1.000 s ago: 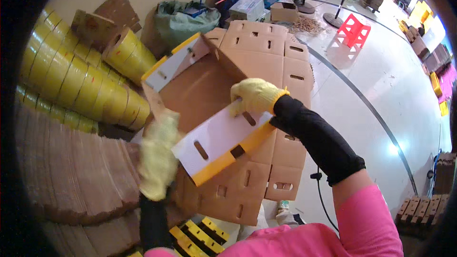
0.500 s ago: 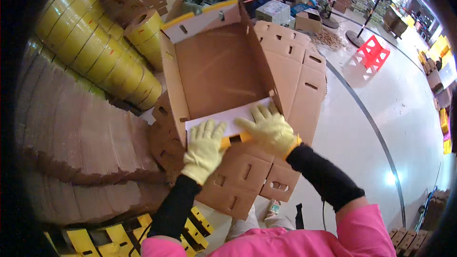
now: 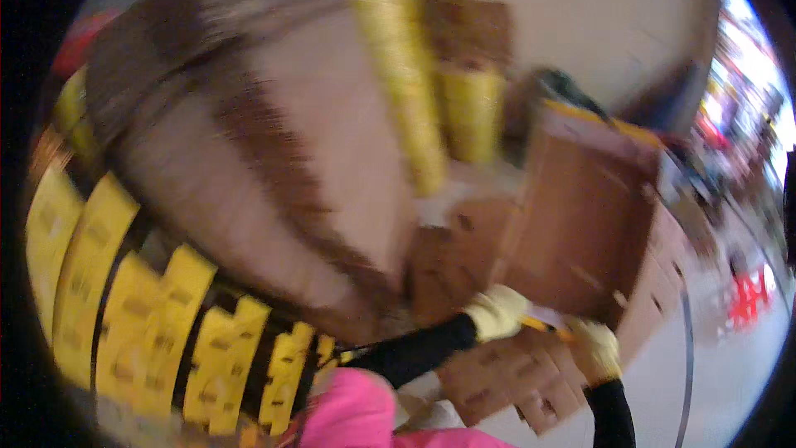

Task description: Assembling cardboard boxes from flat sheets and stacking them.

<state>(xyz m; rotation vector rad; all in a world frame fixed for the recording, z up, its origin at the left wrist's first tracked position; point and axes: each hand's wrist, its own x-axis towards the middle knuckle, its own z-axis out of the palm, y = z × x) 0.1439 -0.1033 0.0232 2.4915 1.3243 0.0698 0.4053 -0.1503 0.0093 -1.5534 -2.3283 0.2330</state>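
In the blurred head view, an open brown cardboard box (image 3: 580,228) sits at 3 o'clock, above flattened cardboard (image 3: 506,369). The gloved left hand (image 3: 497,313) and right hand (image 3: 594,350) meet its 6 o'clock edge; I cannot tell whether either grips. Yellow cardboard pieces (image 3: 133,307) stand at 8 o'clock.
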